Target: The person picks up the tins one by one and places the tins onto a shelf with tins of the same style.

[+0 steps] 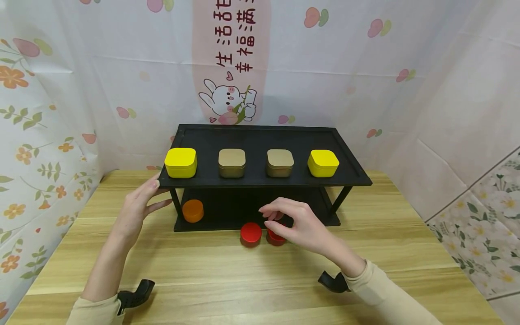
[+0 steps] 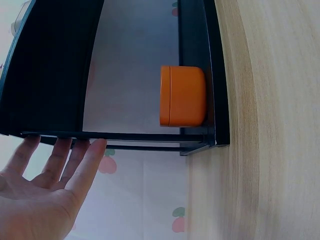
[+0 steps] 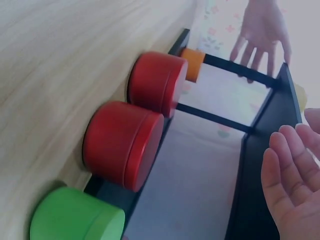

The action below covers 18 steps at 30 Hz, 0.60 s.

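Two-tier black shelf (image 1: 260, 180) standing on a wooden surface (image 1: 252, 280) against a patterned backdrop. The left hand (image 1: 138, 205), fingers straight and relaxed, rests its fingertips against the left front corner of the upper tier, gripping nothing. The right hand (image 1: 298, 225) hovers with loosely curled fingers just above two red round tins (image 1: 250, 234) that sit side by side on the surface, touching the front edge of the lower tier; it holds nothing. An orange tin (image 1: 192, 210) stands at the left end of the lower tier. In the right wrist view a green tin (image 3: 75, 217) lies beside the red pair. The upper tier carries two yellow tins (image 1: 180, 162) and two gold tins (image 1: 232, 162)
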Tool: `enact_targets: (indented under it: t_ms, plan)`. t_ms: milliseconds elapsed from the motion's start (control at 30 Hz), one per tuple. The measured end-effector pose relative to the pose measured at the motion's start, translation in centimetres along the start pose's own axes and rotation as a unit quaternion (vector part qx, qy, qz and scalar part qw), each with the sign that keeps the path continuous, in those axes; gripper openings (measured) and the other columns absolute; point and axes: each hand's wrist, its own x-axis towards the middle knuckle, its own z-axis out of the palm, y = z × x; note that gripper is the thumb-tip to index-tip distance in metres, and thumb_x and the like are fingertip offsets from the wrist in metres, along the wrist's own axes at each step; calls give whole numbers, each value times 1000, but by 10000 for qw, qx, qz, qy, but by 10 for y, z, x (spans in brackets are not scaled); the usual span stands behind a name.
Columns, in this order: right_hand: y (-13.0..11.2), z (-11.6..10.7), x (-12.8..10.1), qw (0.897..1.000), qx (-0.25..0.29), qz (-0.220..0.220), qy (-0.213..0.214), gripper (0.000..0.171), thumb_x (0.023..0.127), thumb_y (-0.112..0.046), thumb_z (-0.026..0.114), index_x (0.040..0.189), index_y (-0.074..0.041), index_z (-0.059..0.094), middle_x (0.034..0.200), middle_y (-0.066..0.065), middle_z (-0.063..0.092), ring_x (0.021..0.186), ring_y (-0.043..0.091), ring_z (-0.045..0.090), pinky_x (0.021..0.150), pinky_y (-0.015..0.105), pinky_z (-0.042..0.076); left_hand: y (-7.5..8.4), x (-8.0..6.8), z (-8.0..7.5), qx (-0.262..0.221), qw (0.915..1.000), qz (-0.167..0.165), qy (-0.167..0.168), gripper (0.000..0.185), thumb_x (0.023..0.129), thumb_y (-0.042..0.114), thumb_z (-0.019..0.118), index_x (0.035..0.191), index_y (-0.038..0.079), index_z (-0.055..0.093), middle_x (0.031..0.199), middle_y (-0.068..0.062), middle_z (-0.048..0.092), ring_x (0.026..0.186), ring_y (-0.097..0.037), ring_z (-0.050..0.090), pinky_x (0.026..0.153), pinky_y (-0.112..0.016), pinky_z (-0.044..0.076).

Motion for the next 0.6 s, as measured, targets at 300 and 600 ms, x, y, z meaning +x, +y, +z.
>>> enact_targets:
  t_ms: [300, 600]
  plan:
    - [0, 12, 3, 9993, -139, 278, -215, 32, 91, -8, 78, 121, -15, 71, 111, -3, 72, 95, 14, 68, 80, 31, 63, 0, 0, 0, 56, 10000, 25, -2, 53, 111, 40, 42, 157, 13, 45, 153, 6, 48, 120, -5, 59, 90, -17, 60]
    - [5, 22, 5, 9931, -828, 670, -486, 36, 90, -19, 80, 126, -17, 71, 117, -5, 70, 103, 10, 66, 84, 34, 64, 0, 0, 0, 13, 10000, 30, 27, 53, 111, 39, 43, 156, 13, 46, 151, 8, 50, 119, -3, 60, 90, -17, 61]
